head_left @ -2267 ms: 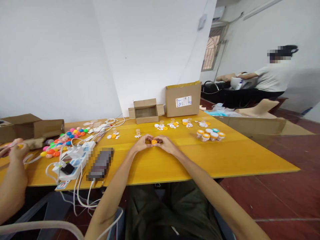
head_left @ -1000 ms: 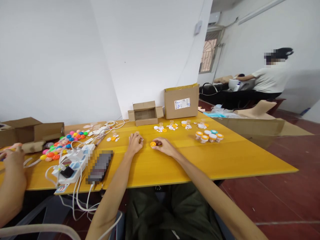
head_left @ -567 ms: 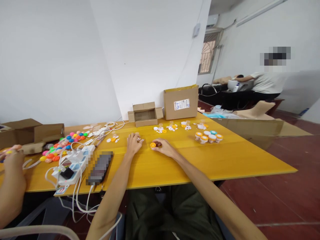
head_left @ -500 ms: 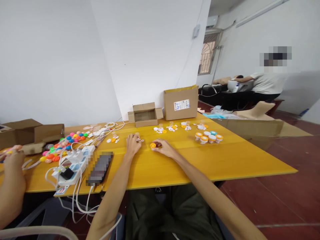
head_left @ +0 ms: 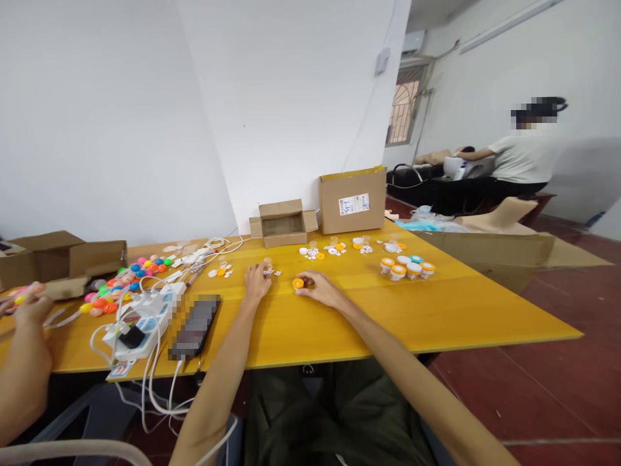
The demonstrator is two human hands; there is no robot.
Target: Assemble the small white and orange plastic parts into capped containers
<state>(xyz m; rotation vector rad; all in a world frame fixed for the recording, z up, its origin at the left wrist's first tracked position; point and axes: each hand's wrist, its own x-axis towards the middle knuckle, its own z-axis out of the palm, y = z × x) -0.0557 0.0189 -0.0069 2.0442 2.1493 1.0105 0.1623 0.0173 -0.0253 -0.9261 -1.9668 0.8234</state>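
Observation:
My left hand (head_left: 257,282) is on the yellow table, fingers bent down beside a few small white pieces (head_left: 275,273). A small clear cup (head_left: 268,261) stands just beyond its fingertips. What those fingers pinch, if anything, is too small to tell. To the right, my right hand (head_left: 321,288) grips an orange round cap (head_left: 297,283) between thumb and fingers, low over the tabletop. Behind my hands lie small piles of white pieces (head_left: 310,253), with orange and white caps and clear cups among them.
Several capped jars (head_left: 406,268) stand at right. Two cardboard boxes, one open (head_left: 283,226) and one closed (head_left: 353,202), are at the back. A phone (head_left: 195,327), a power strip (head_left: 145,323) with cables and colourful balls (head_left: 129,281) lie left. Another person's hand (head_left: 32,307) is far left.
My left hand's fingers have drawn in a little by the white pieces. My right hand keeps the orange cap in nearly the same spot, its face tipped slightly. The view has shifted slightly.

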